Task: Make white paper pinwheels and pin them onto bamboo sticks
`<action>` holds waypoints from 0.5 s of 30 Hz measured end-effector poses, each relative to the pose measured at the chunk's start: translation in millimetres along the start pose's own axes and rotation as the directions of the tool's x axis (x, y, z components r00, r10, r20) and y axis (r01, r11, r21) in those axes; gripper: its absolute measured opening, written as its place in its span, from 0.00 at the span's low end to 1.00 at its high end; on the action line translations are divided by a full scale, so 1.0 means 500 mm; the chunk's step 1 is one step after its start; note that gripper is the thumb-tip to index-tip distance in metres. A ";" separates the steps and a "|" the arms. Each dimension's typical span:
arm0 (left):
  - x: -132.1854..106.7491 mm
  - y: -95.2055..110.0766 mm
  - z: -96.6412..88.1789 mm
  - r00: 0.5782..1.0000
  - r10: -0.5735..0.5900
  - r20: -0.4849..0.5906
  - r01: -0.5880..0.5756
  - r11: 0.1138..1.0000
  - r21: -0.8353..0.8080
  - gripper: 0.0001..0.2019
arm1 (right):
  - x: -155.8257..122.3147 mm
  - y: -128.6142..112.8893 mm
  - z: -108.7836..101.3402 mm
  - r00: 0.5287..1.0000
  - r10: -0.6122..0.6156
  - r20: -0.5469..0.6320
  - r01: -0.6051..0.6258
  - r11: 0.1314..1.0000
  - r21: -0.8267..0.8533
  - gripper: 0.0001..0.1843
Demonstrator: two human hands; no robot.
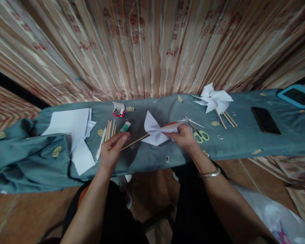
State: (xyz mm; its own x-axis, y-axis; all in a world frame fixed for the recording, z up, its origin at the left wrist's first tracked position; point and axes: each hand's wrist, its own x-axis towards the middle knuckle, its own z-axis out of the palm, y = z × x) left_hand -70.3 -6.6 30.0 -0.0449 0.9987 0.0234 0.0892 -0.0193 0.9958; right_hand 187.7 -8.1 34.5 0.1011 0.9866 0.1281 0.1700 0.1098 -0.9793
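Observation:
A white paper pinwheel [156,134] is held above the middle of the cloth-covered table. My right hand [186,137] pinches one of its blades between thumb and fingers. A thin wooden stick [134,142] slants from the pinwheel down to my left hand [114,147]. My left hand is closed, thumb against the forefinger, with the stick's lower end at its palm side; its other fingers are hidden. Just beyond the left fingers lies a glue stick [125,126]. Scissors with yellow-green handles [201,136] rest beside my right hand.
White paper sheets [68,122] lie left, near loose wooden sticks [110,128] and a white pen [101,144]. A small red-and-white box of pins [118,110] stands open behind. Finished pinwheels [213,98], a black phone [265,120] and a blue-framed tablet [298,96] lie right.

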 end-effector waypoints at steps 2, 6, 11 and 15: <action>0.009 -0.014 -0.010 0.992 0.122 0.031 -0.126 0.969 0.214 0.13 | -0.004 -0.005 -0.022 0.999 0.009 -0.036 -0.008 0.999 0.032 0.12; 0.033 -0.038 0.018 0.929 0.261 0.264 -0.352 0.844 0.404 0.10 | -0.034 -0.026 -0.040 0.984 0.027 0.175 -0.046 0.993 0.108 0.13; 0.063 -0.055 0.078 0.863 0.274 0.424 -0.481 0.700 0.528 0.10 | -0.073 -0.043 -0.013 0.888 -0.014 0.460 -0.086 0.977 0.196 0.12; 0.069 -0.054 0.106 0.868 0.271 0.416 -0.484 0.646 0.590 0.07 | -0.078 -0.045 -0.001 0.896 -0.096 0.434 0.064 0.994 0.087 0.04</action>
State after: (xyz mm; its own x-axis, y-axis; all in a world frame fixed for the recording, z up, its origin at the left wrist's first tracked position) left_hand -21.6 30.7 -0.9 0.3986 0.8814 0.2534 0.6663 -0.4682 0.5804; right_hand 180.5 -49.2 51.8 -0.3509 0.9258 0.1407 0.0906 0.1831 -0.9789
